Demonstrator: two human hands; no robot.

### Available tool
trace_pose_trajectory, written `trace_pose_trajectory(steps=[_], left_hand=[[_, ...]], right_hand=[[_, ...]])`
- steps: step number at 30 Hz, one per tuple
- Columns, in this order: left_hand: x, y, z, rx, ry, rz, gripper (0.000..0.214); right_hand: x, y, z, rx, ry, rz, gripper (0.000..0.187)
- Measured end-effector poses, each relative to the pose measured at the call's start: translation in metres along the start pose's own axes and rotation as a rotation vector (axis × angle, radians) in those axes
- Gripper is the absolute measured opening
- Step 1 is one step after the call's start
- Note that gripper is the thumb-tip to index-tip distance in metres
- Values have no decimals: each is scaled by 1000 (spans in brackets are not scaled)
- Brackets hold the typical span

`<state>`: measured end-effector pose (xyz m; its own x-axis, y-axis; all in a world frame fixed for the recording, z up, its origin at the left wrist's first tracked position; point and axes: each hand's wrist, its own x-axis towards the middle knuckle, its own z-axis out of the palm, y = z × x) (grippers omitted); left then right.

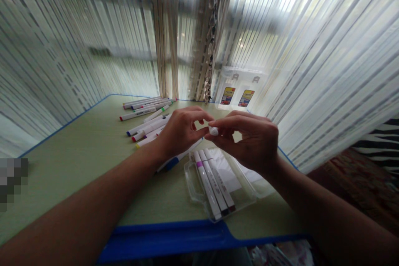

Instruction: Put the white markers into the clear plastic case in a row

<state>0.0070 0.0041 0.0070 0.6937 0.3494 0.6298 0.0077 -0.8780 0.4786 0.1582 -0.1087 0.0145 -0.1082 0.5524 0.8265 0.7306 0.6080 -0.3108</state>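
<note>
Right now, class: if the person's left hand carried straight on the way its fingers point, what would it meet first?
Probably the right hand: the left hand points rightward at it, both pinching a small white marker cap. Depth between them is unclear.

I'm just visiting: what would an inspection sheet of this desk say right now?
Surface: pale green desk with blue edge.
Job's things: small white marker cap pinched between both hands; clear plastic marker case holding three white markers.
Clutter: loose white markers with coloured ends spread on the far left of the desk; clear packaging with orange labels by the window.
Grips: left hand and right hand both closed on the cap.
Cables: nothing seen.
Surroundings: sheer striped curtains, beaded cord, daylight window.
</note>
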Motion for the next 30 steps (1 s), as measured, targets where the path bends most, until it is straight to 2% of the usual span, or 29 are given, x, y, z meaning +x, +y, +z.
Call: trace_pose_trajectory(steps=[18,30], left_hand=[[-1,-3,1,11,13,0,11],[-1,-8,4,129,54,1,13]], right_hand=[[1,0,1,-11,25,-1,12],[4,19,4,219,252,318,15]])
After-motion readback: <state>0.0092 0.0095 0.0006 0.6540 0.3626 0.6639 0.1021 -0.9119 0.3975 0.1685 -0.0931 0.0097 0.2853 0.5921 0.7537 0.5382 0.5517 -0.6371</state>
